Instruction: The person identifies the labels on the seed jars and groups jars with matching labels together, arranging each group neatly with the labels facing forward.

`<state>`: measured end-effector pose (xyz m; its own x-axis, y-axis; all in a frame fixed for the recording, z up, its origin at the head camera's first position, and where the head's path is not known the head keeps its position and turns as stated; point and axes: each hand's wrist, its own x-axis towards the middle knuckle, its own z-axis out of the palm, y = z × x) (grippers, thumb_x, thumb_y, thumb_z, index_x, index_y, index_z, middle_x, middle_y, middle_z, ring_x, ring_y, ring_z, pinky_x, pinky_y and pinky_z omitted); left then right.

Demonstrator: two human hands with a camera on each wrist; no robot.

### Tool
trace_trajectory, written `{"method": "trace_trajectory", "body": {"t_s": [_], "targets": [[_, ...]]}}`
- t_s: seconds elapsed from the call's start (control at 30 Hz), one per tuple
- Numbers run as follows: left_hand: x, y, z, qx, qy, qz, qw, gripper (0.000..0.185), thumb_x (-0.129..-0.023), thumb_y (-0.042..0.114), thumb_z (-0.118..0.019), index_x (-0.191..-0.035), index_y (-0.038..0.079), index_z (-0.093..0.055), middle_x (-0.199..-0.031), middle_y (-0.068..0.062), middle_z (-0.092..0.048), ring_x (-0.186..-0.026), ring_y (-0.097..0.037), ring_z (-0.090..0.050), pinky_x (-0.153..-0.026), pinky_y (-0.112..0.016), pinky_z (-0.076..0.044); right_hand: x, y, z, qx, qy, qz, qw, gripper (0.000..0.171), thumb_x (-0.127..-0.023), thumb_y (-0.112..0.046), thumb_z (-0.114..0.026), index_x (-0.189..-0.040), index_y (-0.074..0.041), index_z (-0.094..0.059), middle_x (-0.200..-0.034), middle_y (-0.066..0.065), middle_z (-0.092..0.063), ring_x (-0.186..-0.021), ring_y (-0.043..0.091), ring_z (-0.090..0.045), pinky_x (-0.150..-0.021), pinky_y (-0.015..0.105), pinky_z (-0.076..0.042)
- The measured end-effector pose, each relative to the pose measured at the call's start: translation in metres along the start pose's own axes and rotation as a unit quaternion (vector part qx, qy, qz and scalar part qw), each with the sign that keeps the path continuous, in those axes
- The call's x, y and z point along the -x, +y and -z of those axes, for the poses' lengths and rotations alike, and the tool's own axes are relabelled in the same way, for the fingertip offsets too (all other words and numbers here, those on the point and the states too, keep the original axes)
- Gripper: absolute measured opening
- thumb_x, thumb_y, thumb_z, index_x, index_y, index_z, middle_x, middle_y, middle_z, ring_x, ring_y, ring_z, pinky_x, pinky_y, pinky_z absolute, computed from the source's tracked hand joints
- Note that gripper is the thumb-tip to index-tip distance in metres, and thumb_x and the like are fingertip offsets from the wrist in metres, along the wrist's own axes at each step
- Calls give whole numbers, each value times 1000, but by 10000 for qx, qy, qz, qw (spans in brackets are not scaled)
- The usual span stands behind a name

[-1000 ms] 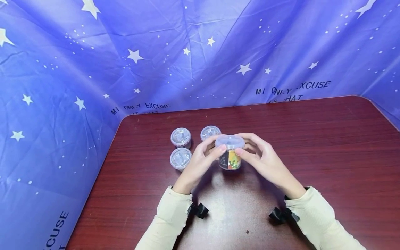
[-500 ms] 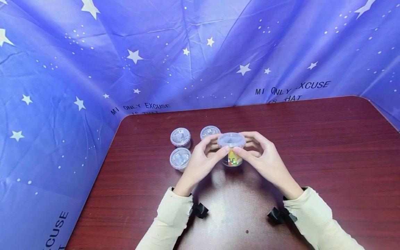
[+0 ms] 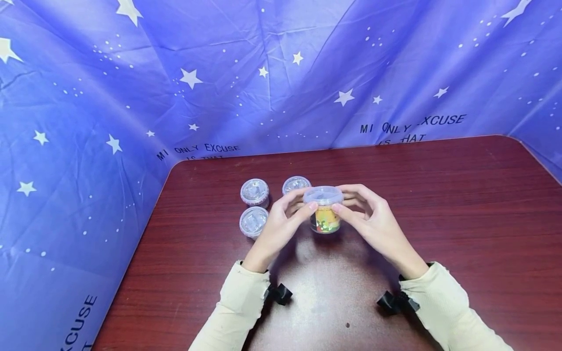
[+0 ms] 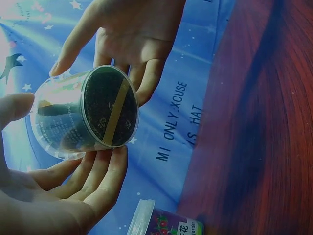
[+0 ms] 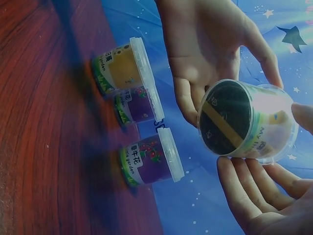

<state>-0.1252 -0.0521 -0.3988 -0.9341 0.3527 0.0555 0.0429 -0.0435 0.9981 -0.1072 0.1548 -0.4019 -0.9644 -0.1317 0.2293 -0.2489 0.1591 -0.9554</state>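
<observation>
Both hands hold a small clear plastic tub with a translucent lid up off the table. My left hand grips its left side and my right hand its right, thumbs on the near face and fingers curled behind. A yellow picture label faces the head camera, with a dark panel at its left. In the left wrist view, the tub's base shows dark contents and a tan strip across it. The right wrist view shows the same base between both hands.
Three similar lidded tubs stand left of and behind the hands: one at the back left, one nearer, and one partly hidden by the left hand. The dark red wooden table meets a blue starry cloth behind.
The tub has turned a little, so more yellow label and less dark panel face the head camera. Its lid tipped toward the camera half a second ago and has since leaned back somewhat.
</observation>
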Motion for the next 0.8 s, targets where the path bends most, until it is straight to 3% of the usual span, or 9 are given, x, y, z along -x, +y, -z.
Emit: {"method": "trace_trajectory", "body": {"t_s": [0.27, 0.47, 0.67, 0.8], "targets": [[1, 0, 0, 101, -107, -7, 9999, 42, -97, 14, -60, -137, 2, -54, -123, -18, -63, -103, -12, -62, -91, -31, -54, 0, 0, 0, -62, -228, 7, 9997, 35, -95, -13, -66, -129, -8, -59, -115, 6, -67, -105, 14, -64, -86, 23, -55], [2, 2, 0, 128, -338, -35, 9993, 44, -99, 18, -55, -139, 0, -51, -127, -21, -61, -105, -10, -62, -97, -43, -53, 1, 0, -1, -238, -557, 29, 9982, 37, -98, -12, -63, -133, -9, -55, -119, 6, -66, -104, 16, -66, -85, 23, -54], [2, 2, -1, 173, -369, -100, 9991, 45, -99, 16, -54, -140, -1, -50, -128, -23, -60, -105, -10, -62, -97, -44, -53, 2, -1, -2, -159, -403, 135, 9990, 37, -96, -11, -64, -132, -9, -57, -119, 6, -66, -106, 14, -65, -87, 21, -53], [2, 2, -1, 63, -167, -118, 9998, 44, -98, 14, -56, -139, 1, -51, -128, -21, -59, -106, -13, -61, -98, -45, -52, 2, 0, -1, 7, -182, 94, 9998, 37, -95, -12, -67, -131, -10, -58, -116, 5, -67, -105, 12, -65, -87, 21, -54]]}}
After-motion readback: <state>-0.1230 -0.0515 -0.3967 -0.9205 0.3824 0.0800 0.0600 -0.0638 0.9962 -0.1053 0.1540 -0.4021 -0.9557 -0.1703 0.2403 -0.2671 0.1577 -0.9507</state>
